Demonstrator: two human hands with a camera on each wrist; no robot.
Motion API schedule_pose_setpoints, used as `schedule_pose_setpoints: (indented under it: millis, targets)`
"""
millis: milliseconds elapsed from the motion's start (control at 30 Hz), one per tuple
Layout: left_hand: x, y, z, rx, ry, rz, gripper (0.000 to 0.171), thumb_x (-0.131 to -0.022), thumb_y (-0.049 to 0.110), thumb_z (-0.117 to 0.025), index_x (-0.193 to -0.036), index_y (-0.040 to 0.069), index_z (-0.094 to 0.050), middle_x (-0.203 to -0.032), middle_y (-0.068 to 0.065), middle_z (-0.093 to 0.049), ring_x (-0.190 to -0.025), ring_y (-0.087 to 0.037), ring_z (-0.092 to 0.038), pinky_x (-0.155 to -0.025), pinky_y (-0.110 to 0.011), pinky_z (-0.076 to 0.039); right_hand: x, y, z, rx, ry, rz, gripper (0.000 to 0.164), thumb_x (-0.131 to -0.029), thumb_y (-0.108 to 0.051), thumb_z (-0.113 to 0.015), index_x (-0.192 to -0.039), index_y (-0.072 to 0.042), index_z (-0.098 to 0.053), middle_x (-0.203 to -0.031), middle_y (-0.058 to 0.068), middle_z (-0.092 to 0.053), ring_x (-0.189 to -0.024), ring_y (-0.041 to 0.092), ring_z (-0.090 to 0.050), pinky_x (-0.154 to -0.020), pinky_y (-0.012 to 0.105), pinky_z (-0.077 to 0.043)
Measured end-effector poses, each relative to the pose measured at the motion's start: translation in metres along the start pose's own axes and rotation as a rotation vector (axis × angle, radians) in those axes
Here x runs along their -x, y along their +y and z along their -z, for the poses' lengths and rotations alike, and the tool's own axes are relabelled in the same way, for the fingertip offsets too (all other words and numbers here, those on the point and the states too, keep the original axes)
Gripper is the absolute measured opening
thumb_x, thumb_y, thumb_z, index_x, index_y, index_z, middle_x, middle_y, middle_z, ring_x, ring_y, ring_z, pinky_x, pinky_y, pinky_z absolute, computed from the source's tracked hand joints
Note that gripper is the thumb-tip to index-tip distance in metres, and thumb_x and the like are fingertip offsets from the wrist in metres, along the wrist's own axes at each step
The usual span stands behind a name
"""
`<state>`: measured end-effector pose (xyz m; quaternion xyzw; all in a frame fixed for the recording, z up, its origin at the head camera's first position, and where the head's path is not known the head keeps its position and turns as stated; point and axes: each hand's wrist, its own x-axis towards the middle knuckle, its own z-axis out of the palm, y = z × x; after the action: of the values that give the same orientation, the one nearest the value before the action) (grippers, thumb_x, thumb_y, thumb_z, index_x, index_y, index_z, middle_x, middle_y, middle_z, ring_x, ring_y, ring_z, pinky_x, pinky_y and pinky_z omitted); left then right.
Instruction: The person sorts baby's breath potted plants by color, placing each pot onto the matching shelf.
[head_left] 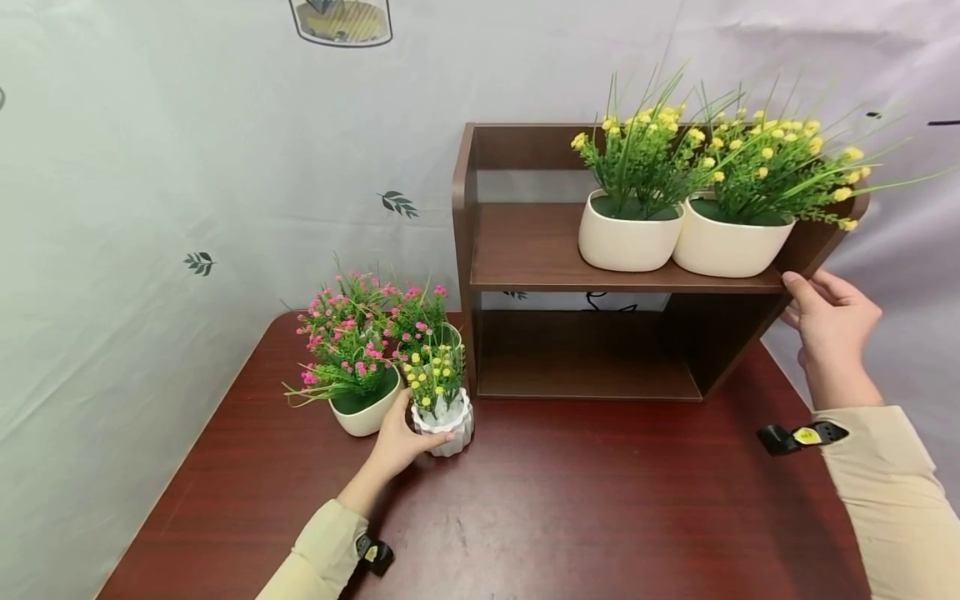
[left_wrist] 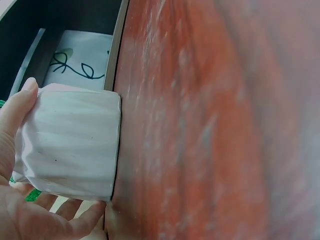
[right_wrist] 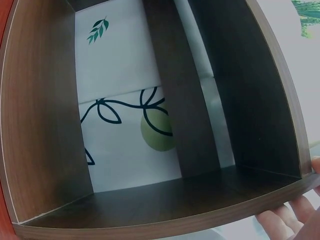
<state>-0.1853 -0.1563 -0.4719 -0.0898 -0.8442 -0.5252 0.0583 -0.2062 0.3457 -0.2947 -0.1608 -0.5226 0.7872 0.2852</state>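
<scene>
My left hand (head_left: pixel 399 439) grips a small white fluted pot (head_left: pixel 457 431) of yellow flowers (head_left: pixel 435 375) beside the shelf's lower left corner. In the left wrist view the thumb lies along one side of the white pot (left_wrist: pixel 75 142), fingers round the other, its base right at the tabletop. With my right hand (head_left: pixel 836 325) I hold the right side panel of a dark brown two-tier shelf (head_left: pixel 525 242), just below the upper board. The right wrist view shows fingertips (right_wrist: pixel 277 222) at the outer face of that panel.
Two cream oval pots (head_left: pixel 630 242) of yellow flowers stand on the shelf's upper board, towards the right. Cream pots with pink flowers (head_left: pixel 352 329) crowd the reddish-brown table (head_left: pixel 585 492) left of the shelf. A printed cloth (head_left: pixel 225 150) hangs behind.
</scene>
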Motion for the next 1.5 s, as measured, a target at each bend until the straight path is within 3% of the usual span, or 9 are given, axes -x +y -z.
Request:
schedule_pose_setpoints:
  millis: [300,867,1000,1267,1500]
  targets:
    - [0.013,0.005,-0.005,0.014,-0.015,-0.031,0.081,-0.058,0.016,-0.091,-0.127,0.002,-0.051,-0.123,-0.013,-0.059,-0.116,-0.025,-0.052,-0.100,-0.045,-0.041,0.000,0.000,0.000,0.009,-0.020,0.003,0.018,-0.075,-0.002,-0.078,-0.090,-0.013,-0.076,-0.071,-0.005,-0.072,-0.058,0.005,-0.067,-0.046,0.020,-0.052]
    - [0.028,0.031,-0.007,0.034,-0.070,-0.052,0.084,-0.055,0.020,-0.093,-0.128,0.008,-0.054,-0.125,-0.007,-0.061,-0.109,-0.019,-0.058,-0.092,-0.040,-0.048,-0.001,0.001,0.001,0.028,-0.020,-0.003,0.023,-0.074,-0.005,-0.079,-0.096,-0.013,-0.076,-0.071,-0.007,-0.072,-0.059,0.004,-0.067,-0.047,0.018,-0.051]
    - [0.032,0.041,-0.007,0.036,-0.072,-0.061,0.084,-0.054,0.023,-0.093,-0.127,0.010,-0.054,-0.125,-0.004,-0.061,-0.111,-0.018,-0.057,-0.094,-0.042,-0.047,-0.001,0.001,0.001,0.008,-0.021,-0.007,0.023,-0.075,-0.004,-0.078,-0.096,-0.012,-0.076,-0.071,-0.005,-0.072,-0.058,0.005,-0.067,-0.046,0.020,-0.052]
    - [0.034,0.071,-0.001,0.079,-0.072,-0.071,0.085,-0.056,0.020,-0.093,-0.131,0.012,-0.053,-0.127,-0.003,-0.059,-0.113,-0.019,-0.055,-0.093,-0.034,-0.047,-0.001,0.002,0.000,-0.006,-0.025,0.003,0.024,-0.075,-0.002,-0.078,-0.097,-0.011,-0.076,-0.071,-0.004,-0.072,-0.056,0.007,-0.067,-0.045,0.020,-0.052]
    - [0.031,0.099,0.002,0.075,-0.034,-0.030,0.087,-0.054,0.022,-0.094,-0.131,0.017,-0.052,-0.127,0.000,-0.059,-0.115,-0.017,-0.054,-0.096,-0.043,-0.044,-0.002,0.003,-0.001,0.004,0.003,0.015,0.024,-0.075,-0.002,-0.078,-0.097,-0.011,-0.076,-0.070,-0.005,-0.072,-0.055,0.005,-0.066,-0.045,0.019,-0.051]
